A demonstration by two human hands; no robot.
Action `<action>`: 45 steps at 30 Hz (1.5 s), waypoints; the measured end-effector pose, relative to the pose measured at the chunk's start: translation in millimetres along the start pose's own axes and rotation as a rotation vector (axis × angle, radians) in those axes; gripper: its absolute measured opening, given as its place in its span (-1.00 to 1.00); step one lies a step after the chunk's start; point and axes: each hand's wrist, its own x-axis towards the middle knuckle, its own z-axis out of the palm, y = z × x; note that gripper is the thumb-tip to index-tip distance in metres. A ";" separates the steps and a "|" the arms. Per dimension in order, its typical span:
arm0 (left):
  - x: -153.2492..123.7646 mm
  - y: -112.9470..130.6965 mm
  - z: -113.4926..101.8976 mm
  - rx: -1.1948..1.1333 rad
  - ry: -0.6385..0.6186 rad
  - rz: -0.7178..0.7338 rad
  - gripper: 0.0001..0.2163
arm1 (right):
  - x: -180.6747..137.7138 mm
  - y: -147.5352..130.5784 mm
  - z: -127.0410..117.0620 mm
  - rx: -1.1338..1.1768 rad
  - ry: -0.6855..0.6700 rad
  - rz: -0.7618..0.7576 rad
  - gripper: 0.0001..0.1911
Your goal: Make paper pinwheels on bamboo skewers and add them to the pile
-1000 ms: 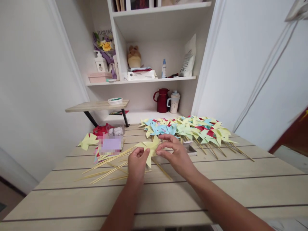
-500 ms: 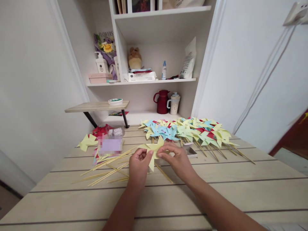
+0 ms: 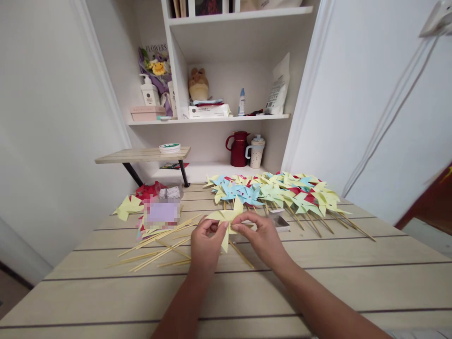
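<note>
A wood-planked table (image 3: 106,301) stands before white shelves (image 3: 212,121). Above it, the person's left hand (image 3: 206,239) and right hand (image 3: 259,236) pinch a pale yellow paper pinwheel (image 3: 226,215) near its middle, thumbs against fingers. Loose sticks (image 3: 160,255) lie to the left; colourful stick-mounted pinwheels (image 3: 271,193) lie heaped behind, rightward.
</note>
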 end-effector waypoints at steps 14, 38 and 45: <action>-1.6 8.9 0.1 0.071 -0.046 0.138 -0.94 | -0.2 -0.5 -0.1 0.022 0.019 0.044 -0.88; -5.7 10.0 2.9 0.049 0.018 0.233 -0.97 | -1.4 4.7 9.9 0.049 0.104 -0.099 -0.80; -6.2 11.1 2.1 0.093 0.032 0.268 -0.96 | -2.9 0.4 9.4 0.018 0.114 -0.130 -0.92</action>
